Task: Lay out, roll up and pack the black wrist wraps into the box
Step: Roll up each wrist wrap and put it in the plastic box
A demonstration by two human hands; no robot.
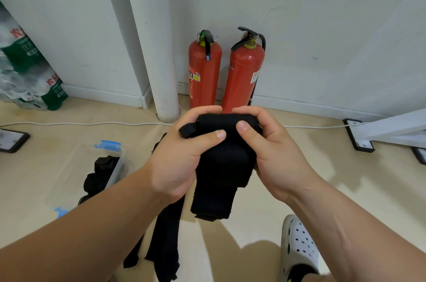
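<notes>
The left forearm cuts off the near part of the clear box (118, 166); the dark wraps (101, 173) inside blur together. At centre, the left hand (182, 157) and right hand (274, 155) grip a half-rolled wrist wrap (226, 159) in mid-air, fingers curled behind the roll, thumbs (207, 139) pressing its near face.

A half-rolled black wrist wrap (224, 157) hangs midair; seemingly rolled wraps (101, 173) sit in the clear box (118, 165).
</notes>
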